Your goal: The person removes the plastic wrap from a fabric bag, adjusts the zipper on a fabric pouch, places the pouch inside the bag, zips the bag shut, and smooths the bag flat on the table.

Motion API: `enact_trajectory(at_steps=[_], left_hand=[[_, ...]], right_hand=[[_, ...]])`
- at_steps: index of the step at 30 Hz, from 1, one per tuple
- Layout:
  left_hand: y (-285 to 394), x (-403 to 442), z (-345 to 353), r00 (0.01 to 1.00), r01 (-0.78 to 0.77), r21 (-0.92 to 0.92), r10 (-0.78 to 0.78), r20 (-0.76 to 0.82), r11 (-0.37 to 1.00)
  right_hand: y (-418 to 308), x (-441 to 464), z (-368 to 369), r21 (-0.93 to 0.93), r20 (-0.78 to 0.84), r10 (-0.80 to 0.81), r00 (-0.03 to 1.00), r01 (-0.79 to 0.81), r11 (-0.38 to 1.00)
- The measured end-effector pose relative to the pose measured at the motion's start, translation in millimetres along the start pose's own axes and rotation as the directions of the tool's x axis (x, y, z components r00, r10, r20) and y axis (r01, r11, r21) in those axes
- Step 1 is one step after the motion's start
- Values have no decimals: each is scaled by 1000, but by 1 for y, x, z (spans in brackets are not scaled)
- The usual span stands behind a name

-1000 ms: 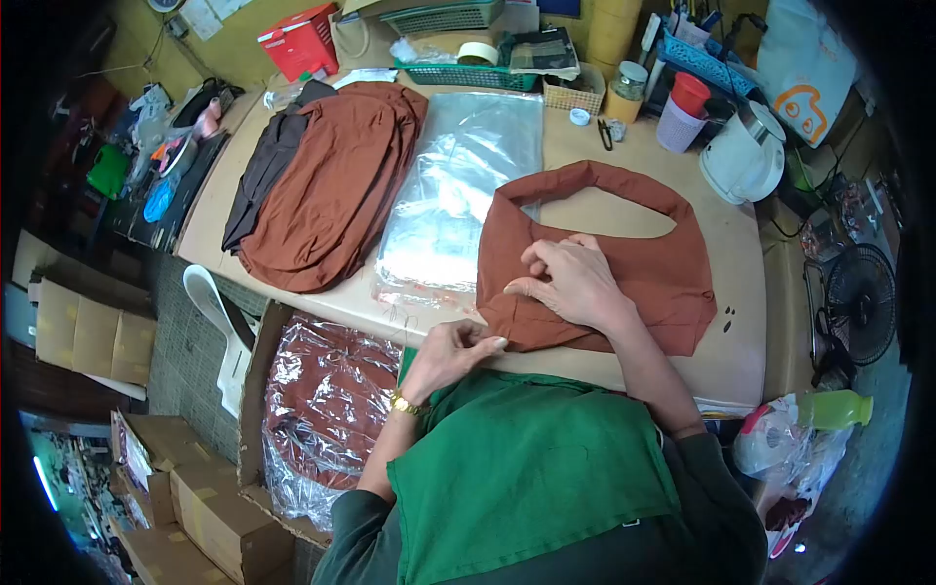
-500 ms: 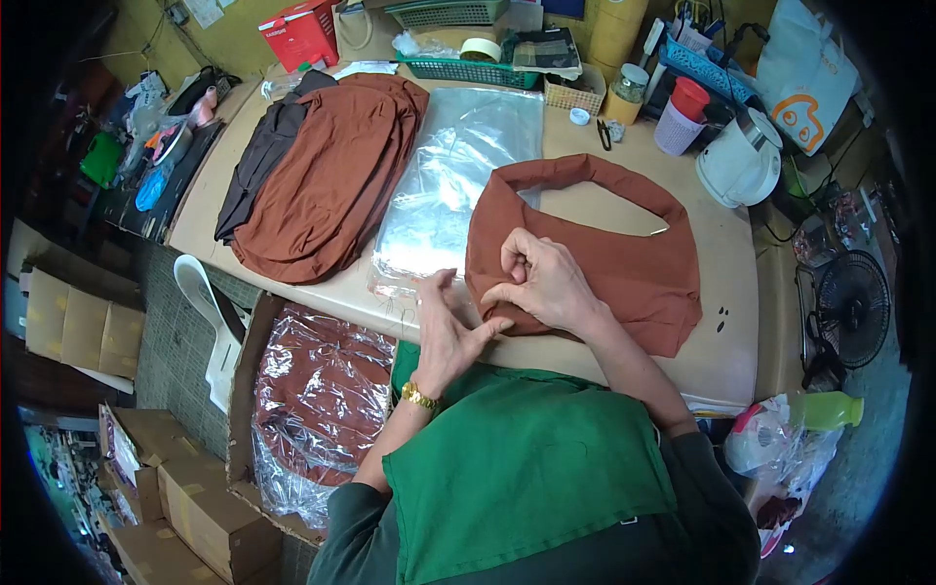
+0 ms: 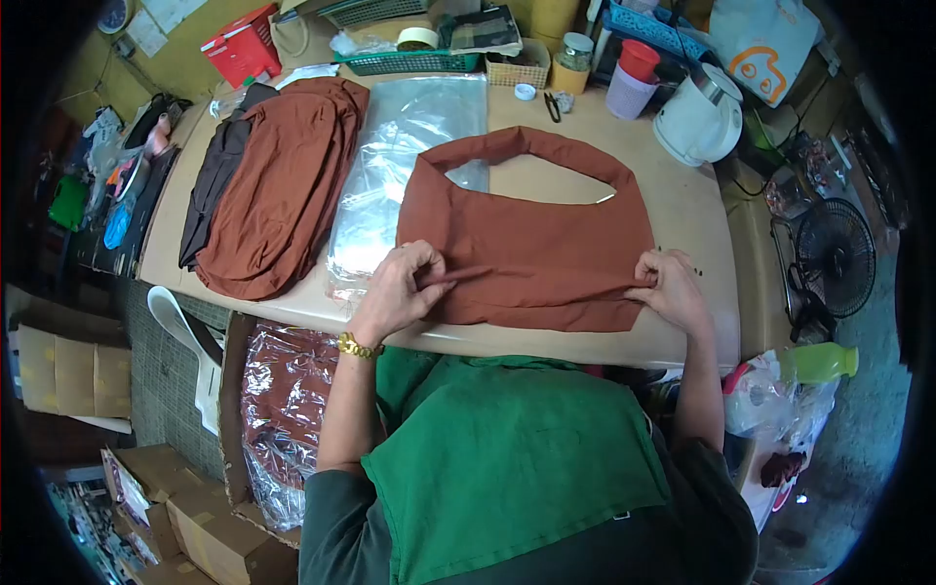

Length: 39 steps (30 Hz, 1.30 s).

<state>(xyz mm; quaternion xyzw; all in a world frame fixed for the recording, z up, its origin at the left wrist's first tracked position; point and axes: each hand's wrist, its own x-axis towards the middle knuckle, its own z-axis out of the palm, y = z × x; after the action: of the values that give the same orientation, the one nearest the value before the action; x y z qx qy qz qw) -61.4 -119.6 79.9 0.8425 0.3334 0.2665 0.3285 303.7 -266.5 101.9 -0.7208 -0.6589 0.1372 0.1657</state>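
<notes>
A rust-brown fabric shoulder bag (image 3: 526, 234) lies flat on the table, its wide strap looped away from me and a small white tag at the strap's inner edge. My left hand (image 3: 398, 292) pinches the bag's left side near the bottom. On the opposite side my right hand (image 3: 671, 291) pinches the lower right edge. A crease runs across the cloth between both hands. Left of the bag lies a stack of clear plastic bags (image 3: 390, 146), partly under its strap side. Farther left is a pile of rust-brown bags (image 3: 283, 185) with dark cloth (image 3: 210, 190) beside it.
A cardboard box (image 3: 234, 419) of plastic-wrapped brown items stands below the table's front left. Along the back are a green basket (image 3: 409, 62), a jar (image 3: 573, 60), small black scissors (image 3: 553, 107), a lilac cup (image 3: 631, 96) and a white kettle (image 3: 697, 122). A fan (image 3: 834, 253) stands right.
My right hand has moved from the bag's left part to its right edge. My left hand now grips the left side, and the cloth is drawn out between them. The view has shifted.
</notes>
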Motion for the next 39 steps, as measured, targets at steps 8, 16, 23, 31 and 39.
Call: enact_trajectory(at_steps=[8, 16, 23, 31, 39], left_hand=[[-30, -19, 2, 982, -185, 334, 165, 89, 924], [-44, -29, 9, 991, -60, 580, -19, 130, 813], [57, -4, 37, 986, -166, 486, 134, 100, 858], [-30, 13, 79, 999, 34, 599, -34, -12, 800], [7, -50, 73, 968, 113, 597, -222, 113, 794]], right_hand=[[16, -21, 35, -175, -318, -188, 929, 137, 975], [12, -39, 38, -258, -240, -45, 970, -19, 966], [-52, 0, 56, -80, -303, -11, 953, -14, 997], [-32, 23, 106, -299, -173, -27, 985, -26, 954], [-37, -22, 93, -238, 72, -50, 996, 66, 969]])
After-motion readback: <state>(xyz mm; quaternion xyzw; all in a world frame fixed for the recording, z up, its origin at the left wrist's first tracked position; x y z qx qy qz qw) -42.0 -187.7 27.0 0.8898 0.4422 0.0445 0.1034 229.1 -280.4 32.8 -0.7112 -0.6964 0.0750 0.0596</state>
